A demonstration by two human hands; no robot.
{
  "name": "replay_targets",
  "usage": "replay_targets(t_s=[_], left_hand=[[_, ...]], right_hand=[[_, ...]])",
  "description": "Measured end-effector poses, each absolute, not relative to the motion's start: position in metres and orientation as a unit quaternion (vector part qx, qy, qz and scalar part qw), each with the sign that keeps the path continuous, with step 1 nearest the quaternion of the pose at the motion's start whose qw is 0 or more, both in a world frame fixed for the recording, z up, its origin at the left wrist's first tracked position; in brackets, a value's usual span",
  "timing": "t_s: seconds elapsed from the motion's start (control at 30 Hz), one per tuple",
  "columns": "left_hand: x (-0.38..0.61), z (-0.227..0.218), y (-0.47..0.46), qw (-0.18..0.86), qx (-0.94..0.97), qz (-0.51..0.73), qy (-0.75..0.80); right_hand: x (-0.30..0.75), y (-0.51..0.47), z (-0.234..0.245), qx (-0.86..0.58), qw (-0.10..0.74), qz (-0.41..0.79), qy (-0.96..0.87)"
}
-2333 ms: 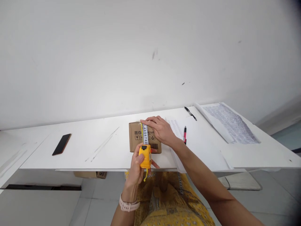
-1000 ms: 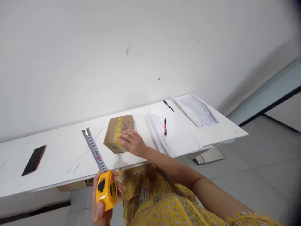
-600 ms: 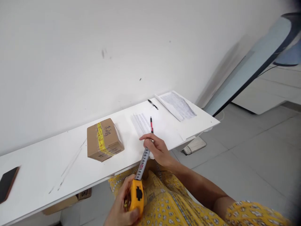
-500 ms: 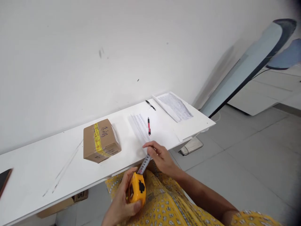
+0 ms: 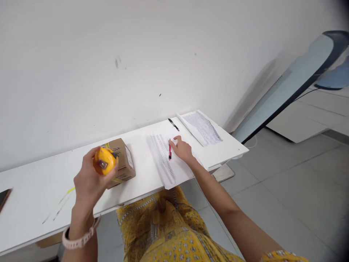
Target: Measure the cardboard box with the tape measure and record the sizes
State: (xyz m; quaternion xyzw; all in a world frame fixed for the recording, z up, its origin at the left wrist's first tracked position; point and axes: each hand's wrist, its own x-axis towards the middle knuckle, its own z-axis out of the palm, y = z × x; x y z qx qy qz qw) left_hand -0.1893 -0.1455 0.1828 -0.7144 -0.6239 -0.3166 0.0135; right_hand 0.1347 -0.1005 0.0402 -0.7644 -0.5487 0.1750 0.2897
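Note:
My left hand (image 5: 88, 182) is raised above the white table (image 5: 32, 193) and is closed round a yellow tape measure (image 5: 104, 161), whose blade is drawn in. Just behind it sits a small cardboard box (image 5: 121, 162) with yellow tape. My right hand (image 5: 182, 149) reaches out over a printed sheet of paper (image 5: 163, 160). Its fingers are curled beside a red and black pen (image 5: 169, 151) and touch it; the pen still lies on the paper.
A black pen (image 5: 173, 124) and a second printed sheet (image 5: 202, 128) lie at the table's far right end. A dark phone (image 5: 3, 198) shows at the left edge. A long grey-blue panel (image 5: 286, 87) leans against the wall on the right. Tiled floor lies below.
The tape blade has drawn back into its case. My left hand lifted the tape measure up and to the left, in front of the box. My right hand let go of the blade and reached the red pen.

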Motion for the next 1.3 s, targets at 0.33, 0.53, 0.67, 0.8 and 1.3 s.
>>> replay_targets(t_s=[0.33, 0.53, 0.67, 0.8, 1.3], left_hand=[[-0.182, 0.166, -0.092, 0.080, -0.764, -0.243, -0.593], [-0.059, 0.106, -0.122, -0.162, -0.873, -0.261, -0.379], [0.007, 0.045, -0.139, -0.243, -0.890, -0.162, -0.350], [0.003, 0.012, -0.155, -0.247, -0.880, -0.135, -0.383], [-0.007, 0.032, -0.131, -0.077, -0.890, -0.014, -0.449]], right_hand=[[0.149, -0.077, 0.030, -0.662, 0.391, 0.302, -0.564], [0.170, -0.077, 0.069, -0.377, 0.690, 0.493, -0.372], [0.149, -0.079, 0.064, -0.415, 0.684, 0.462, -0.383], [0.136, -0.086, 0.034, -0.469, 0.626, 0.460, -0.421], [0.137, -0.087, 0.004, -0.562, 0.532, 0.410, -0.482]])
